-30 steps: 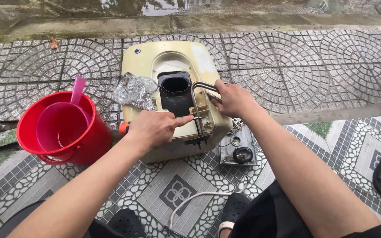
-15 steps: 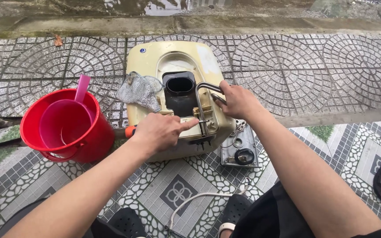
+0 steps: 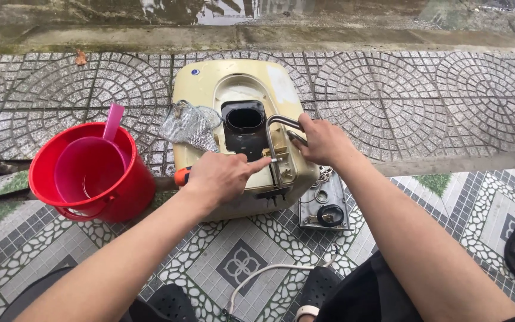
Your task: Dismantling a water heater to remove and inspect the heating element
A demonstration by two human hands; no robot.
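1. On the tiled floor [image 3: 424, 113] lay a cream appliance housing [image 3: 207, 89], its cover off and a black inner duct [image 3: 244, 128] exposed, so opening up looked done.
2. Beside it stood a red bucket [image 3: 129, 185] with a pink scoop [image 3: 84, 170] inside.
3. A grey control panel [image 3: 324, 209] lay detached against the housing's right edge; reassembly seemingly remained.
4. A grey mesh filter [image 3: 191, 125] rested on the housing.
5. The right hand [image 3: 323, 140] gripped a bent metal pipe [image 3: 273, 128] tightly.
6. The left hand [image 3: 222, 176] pinched the pipe's brass fitting [image 3: 267, 158], an orange-handled tool [image 3: 181, 176] under its palm.
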